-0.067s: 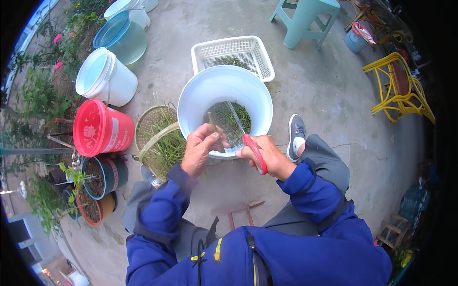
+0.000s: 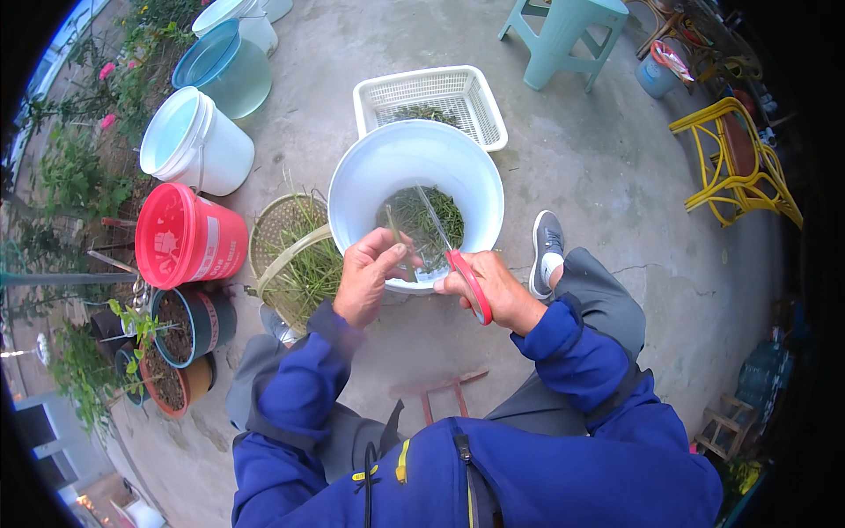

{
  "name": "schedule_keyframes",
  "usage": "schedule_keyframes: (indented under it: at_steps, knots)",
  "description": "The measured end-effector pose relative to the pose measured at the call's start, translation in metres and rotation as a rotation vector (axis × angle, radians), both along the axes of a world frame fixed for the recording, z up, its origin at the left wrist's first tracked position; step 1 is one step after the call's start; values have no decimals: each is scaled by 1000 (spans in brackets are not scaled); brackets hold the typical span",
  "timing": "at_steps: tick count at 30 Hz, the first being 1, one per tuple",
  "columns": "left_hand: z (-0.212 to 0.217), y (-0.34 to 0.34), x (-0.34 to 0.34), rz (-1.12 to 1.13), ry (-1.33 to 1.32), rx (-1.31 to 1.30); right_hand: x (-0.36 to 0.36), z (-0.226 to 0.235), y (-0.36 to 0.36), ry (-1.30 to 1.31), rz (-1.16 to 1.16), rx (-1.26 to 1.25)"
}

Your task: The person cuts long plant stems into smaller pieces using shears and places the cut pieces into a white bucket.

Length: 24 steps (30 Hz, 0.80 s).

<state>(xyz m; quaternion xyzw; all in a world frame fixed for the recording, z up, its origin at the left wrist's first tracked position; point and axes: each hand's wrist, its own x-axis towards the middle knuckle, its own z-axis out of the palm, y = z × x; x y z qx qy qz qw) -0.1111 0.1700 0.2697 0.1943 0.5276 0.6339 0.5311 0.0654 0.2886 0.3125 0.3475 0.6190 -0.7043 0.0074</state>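
My left hand [image 2: 373, 271] pinches a thin green stem [image 2: 395, 231] upright between thumb and fingers, above the near rim of a large white bucket [image 2: 352, 180]. In my right hand [image 2: 498, 286] is a pair of scissors [image 2: 471, 286] with red handles, its blades pointing up and left over the bucket's inside. Chopped green stems [image 2: 440, 220] cover the bucket's bottom. To the bucket's left a woven basket [image 2: 267, 231] with a handle holds a heap of long green stems [image 2: 308, 273]. Behind the bucket sits a white plastic basket [image 2: 488, 114] with some greens in it.
Along the left stand a red bucket [image 2: 198, 236], a white bucket [image 2: 211, 150], a blue tub [image 2: 233, 75] and plant pots [image 2: 216, 321] beside flowering plants. A pale green stool [image 2: 568, 35] stands at the far right, with a yellow-framed chair [image 2: 731, 167] nearer. My shoe [image 2: 547, 251] rests right of the bucket.
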Motion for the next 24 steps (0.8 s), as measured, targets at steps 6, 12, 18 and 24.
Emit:
schedule_keyframes:
  at_steps: [6,12,18,24]
  knots:
    - [-9,-5,-26,193,-356,33,4,2,-3,8,25,7]
    - [-8,-5,-41,290,-394,101,2,20,-2,-129,206,-87]
    - [2,-3,-43,329,-358,67,3,22,0,-167,307,-197]
    - [-2,-3,-39,317,-326,28,0,27,-3,-156,320,-249]
